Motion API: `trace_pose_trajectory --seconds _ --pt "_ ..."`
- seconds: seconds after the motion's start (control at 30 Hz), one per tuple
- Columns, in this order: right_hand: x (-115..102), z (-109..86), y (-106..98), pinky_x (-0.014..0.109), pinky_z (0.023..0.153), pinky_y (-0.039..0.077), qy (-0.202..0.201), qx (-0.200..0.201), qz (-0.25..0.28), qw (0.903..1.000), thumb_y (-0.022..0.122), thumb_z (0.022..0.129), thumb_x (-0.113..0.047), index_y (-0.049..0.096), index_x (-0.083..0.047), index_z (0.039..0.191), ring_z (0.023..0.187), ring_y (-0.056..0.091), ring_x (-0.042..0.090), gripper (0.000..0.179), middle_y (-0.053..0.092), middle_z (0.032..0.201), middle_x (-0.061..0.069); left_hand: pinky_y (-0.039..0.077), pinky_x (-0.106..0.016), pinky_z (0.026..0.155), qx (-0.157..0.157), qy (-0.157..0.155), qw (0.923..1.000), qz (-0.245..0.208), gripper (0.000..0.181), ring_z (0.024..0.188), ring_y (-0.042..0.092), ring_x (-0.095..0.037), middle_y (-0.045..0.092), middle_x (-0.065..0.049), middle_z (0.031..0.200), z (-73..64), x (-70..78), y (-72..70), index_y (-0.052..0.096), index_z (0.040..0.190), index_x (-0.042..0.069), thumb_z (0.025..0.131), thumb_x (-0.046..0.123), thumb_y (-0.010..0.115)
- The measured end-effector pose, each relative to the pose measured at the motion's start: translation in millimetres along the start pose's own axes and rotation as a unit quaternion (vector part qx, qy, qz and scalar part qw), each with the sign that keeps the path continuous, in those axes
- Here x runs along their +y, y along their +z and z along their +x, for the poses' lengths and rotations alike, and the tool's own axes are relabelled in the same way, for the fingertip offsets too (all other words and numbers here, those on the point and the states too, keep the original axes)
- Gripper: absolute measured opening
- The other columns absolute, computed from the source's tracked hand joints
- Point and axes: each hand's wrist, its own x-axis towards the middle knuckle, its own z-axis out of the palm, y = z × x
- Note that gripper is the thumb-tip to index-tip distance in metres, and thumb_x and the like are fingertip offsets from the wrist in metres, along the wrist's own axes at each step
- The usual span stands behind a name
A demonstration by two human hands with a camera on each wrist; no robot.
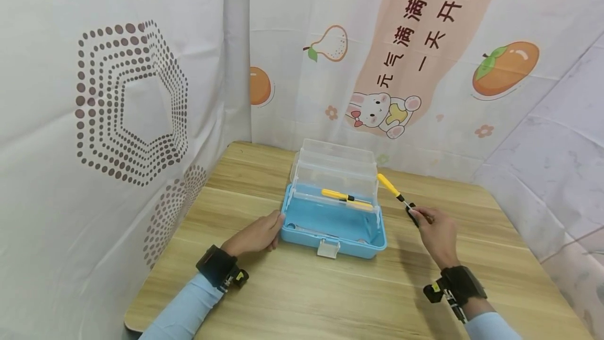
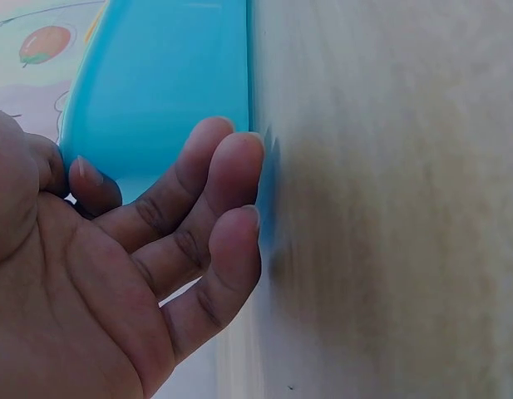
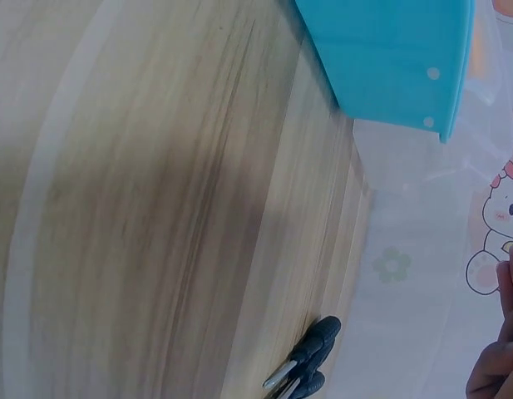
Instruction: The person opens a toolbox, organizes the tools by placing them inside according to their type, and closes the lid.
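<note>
A light-blue toolbox (image 1: 302, 237) stands on the table with its clear lid raised. At its left end my left hand (image 1: 255, 234) holds the rim; in the left wrist view the other curled fingers (image 2: 235, 170) lie by the blue outer wall. To the right of the box, my right hand (image 1: 439, 232) pinches a screwdriver (image 1: 389, 183) by its metal shaft, yellow handle tilted up and left. Yellow-handled tools (image 1: 334, 194) lie in the clear tray. A ring-ended wrench (image 1: 291, 226) rests on the box floor.
A tool with black grips (image 3: 310, 353), perhaps pliers, lies on the wooden table (image 1: 340, 298) beyond my right hand, partly hidden in the head view. Printed white curtains (image 1: 292, 9) hang behind and beside the table. The box's white latch (image 1: 329, 248) hangs at the front.
</note>
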Motion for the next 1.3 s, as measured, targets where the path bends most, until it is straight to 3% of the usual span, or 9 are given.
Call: trace_pose_trajectory --seconds 0.13,0.5,0.77,1.07,1.3 --pt "-1 1.3 2 0.004 0.065 0.041 -0.004 -0.001 0.007 1.0 0.08 0.09 -0.005 0.079 0.001 0.098 0.078 0.071 0.029 0.01 0.076 0.091 0.016 0.052 -0.032 0.06 0.0 -0.001 1.0 0.002 0.042 0.061 0.062 -0.021 0.064 -0.007 0.073 0.7 0.2 -0.6 0.049 0.103 0.009 0.116 0.038 0.021" --pt "-4 -0.3 5 0.011 0.056 0.042 -0.008 -0.004 0.007 0.9999 0.079 0.091 -0.004 0.079 0.001 0.097 0.066 0.06 0.009 0.009 0.075 0.088 0.016 0.052 -0.032 0.061 0.0 0.002 1.0 0.001 0.041 0.061 0.061 -0.02 0.064 -0.006 0.072 -0.2 1.6 -1.1 0.048 0.102 0.01 0.116 0.038 0.021" --pt "-6 2.0 8 0.007 0.059 0.042 -0.013 -0.002 0.004 0.9999 0.08 0.09 -0.003 0.08 0.002 0.096 0.072 0.064 0.014 0.008 0.076 0.09 0.017 0.052 -0.032 0.062 0.001 -0.005 1.0 0.009 0.041 0.062 0.062 -0.019 0.064 -0.004 0.073 0.4 0.8 0.0 0.048 0.104 0.012 0.115 0.039 0.02" --pt "-9 3.7 14 0.004 0.063 0.04 -0.026 -0.006 0.013 0.9996 0.079 0.09 -0.002 0.079 0.003 0.097 0.076 0.07 0.029 0.009 0.075 0.09 0.019 0.052 -0.033 0.062 0.001 -0.008 0.9999 0.006 0.042 0.063 0.062 -0.02 0.064 -0.005 0.073 -0.2 0.1 0.6 0.048 0.104 0.012 0.115 0.04 0.02" --pt "-13 5.8 16 0.01 0.058 0.041 -0.032 -0.008 0.009 0.9994 0.079 0.09 -0.004 0.079 0.002 0.097 0.071 0.066 0.023 0.008 0.075 0.088 0.017 0.052 -0.033 0.062 0.001 -0.009 0.9999 0.009 0.04 0.063 0.062 -0.02 0.065 -0.005 0.073 -0.8 1.7 0.0 0.048 0.104 0.012 0.116 0.038 0.02"
